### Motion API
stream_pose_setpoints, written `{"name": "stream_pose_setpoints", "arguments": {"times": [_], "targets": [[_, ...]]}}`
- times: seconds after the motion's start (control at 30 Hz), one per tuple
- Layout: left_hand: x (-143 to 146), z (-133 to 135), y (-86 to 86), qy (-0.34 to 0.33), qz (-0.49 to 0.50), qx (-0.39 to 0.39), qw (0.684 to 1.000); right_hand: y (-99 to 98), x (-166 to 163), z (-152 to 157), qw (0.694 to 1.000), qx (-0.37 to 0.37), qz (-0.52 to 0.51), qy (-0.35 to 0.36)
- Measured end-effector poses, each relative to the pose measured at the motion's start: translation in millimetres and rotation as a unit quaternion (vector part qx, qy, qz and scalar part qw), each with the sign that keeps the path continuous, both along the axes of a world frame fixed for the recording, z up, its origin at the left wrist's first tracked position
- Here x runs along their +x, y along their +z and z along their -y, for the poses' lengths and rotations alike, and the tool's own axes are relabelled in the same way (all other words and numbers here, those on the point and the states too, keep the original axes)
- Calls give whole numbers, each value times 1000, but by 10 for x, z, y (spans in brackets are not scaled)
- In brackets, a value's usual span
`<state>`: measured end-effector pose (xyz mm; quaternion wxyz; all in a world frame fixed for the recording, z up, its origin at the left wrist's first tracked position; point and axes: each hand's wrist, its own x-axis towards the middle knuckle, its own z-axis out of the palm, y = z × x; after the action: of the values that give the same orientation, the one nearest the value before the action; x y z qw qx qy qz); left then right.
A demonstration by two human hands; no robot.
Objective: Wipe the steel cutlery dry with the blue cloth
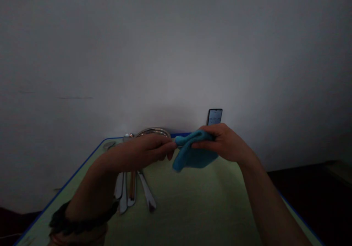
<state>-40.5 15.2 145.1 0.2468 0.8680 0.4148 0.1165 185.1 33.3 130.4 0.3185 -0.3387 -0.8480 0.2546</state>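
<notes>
My right hand (220,139) is closed on a blue cloth (196,158), which is folded over and hangs below the fingers. My left hand (154,149) is pinched shut at the cloth's left edge. A thin shiny sliver shows between its fingertips and the cloth, but the rest is covered and its kind cannot be made out. Under my left forearm lie several metal utensil handles (123,198) and a pair of wooden chopsticks (132,187). One more metal handle (148,194) rests at an angle to their right.
A round metal dish (154,130) stands at the table's back edge, partly behind my left hand. Left of it is a shiny rounded metal piece (128,137). A phone (214,117) leans on the wall. The pale green table (192,209) has a blue rim.
</notes>
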Motion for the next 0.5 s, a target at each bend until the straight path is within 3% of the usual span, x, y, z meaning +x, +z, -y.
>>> {"name": "stream_pose_setpoints", "arguments": {"times": [0.37,0.5], "targets": [[0,-7,79,31,15,16,999,-82,51,-83,991,-55,-119,5],[-31,-22,57,51,18,13,998,-127,93,-139,982,-53,-180,-32]]}}
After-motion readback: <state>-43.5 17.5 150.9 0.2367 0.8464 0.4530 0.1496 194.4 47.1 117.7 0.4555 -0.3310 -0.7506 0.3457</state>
